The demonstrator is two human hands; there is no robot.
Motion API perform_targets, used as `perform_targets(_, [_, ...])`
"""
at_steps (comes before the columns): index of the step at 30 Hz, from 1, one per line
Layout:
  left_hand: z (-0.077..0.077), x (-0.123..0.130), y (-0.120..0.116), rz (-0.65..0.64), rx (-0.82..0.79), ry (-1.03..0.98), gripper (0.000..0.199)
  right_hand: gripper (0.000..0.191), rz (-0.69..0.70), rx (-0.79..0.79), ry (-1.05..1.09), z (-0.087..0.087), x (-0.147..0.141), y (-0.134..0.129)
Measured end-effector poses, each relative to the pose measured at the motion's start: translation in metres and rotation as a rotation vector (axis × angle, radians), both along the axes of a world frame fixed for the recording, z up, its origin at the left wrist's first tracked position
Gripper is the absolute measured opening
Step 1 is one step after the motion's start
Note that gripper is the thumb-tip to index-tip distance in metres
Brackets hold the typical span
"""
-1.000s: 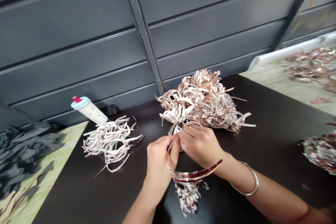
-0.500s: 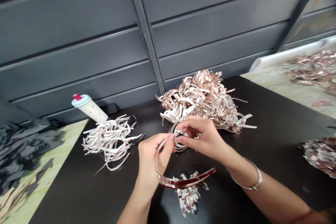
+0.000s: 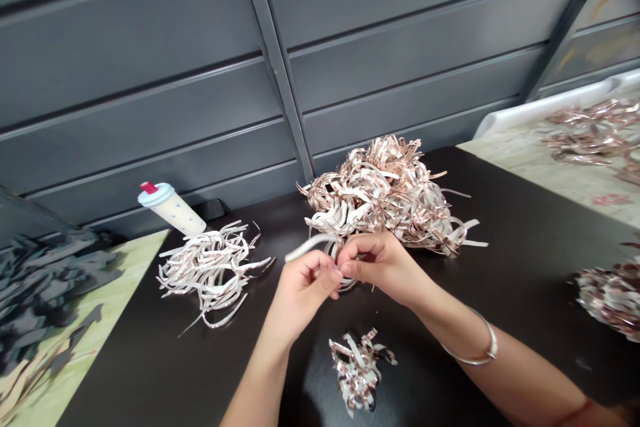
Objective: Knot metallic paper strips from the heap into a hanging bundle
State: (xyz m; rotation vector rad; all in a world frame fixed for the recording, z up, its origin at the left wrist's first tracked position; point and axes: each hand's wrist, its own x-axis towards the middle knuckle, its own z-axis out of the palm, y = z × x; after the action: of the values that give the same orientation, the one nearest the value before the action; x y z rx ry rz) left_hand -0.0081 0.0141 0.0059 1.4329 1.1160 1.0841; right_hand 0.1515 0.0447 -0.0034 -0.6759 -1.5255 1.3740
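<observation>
My left hand (image 3: 307, 290) and my right hand (image 3: 377, 260) meet above the middle of the dark table, fingertips pinched together. A narrow strip (image 3: 310, 246), white on the side facing up, runs from the pinched fingers and curves left over the back of my left hand. The rest of it is hidden by the fingers. Just behind the hands lie looped strips, partly covered. A large heap of rose-gold and white strips (image 3: 385, 193) rises beyond my right hand. Nearer me, below both hands, sits a small cluster of short, curled strips (image 3: 359, 370).
Left of my hands lies a loose pile of pale strips (image 3: 210, 273), with a lidded tumbler (image 3: 177, 213) tilted behind it. Dark scraps (image 3: 55, 280) cover the surface at far left. Another shiny pile (image 3: 613, 297) is at the right edge. A grey panelled wall (image 3: 400, 27) stands behind.
The strip's long shiny end, which hung in a curve below my left hand, is gone from there. A white end now points up and left over that hand. My fingertips have drawn together.
</observation>
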Motion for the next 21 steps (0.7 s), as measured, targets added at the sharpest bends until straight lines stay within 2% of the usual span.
perform_targets(4, [0.010, -0.007, -0.005, -0.082, 0.083, 0.176, 0.033, 0.029, 0.058, -0.002, -0.002, 0.002, 0.001, -0.003])
perform_targets(8, [0.016, -0.009, -0.009, -0.115, 0.163, 0.231, 0.032, 0.028, 0.123, -0.006, 0.028, 0.002, 0.005, -0.002])
perform_targets(11, [0.015, -0.006, -0.013, -0.124, 0.174, 0.151, 0.028, 0.026, 0.210, 0.057, 0.078, 0.006, 0.012, 0.003])
perform_targets(15, [0.009, 0.001, -0.015, -0.183, 0.199, -0.029, 0.028, 0.021, 0.270, 0.254, 0.064, 0.015, 0.026, 0.010])
perform_targets(17, [0.007, 0.004, -0.014, -0.153, 0.264, 0.014, 0.028, 0.020, 0.261, 0.334, 0.007, 0.018, 0.033, 0.012])
perform_targets(21, [0.003, 0.006, -0.014, 0.051, 0.556, 0.381, 0.019, 0.027, 0.199, 0.474, -0.112, 0.018, 0.039, 0.011])
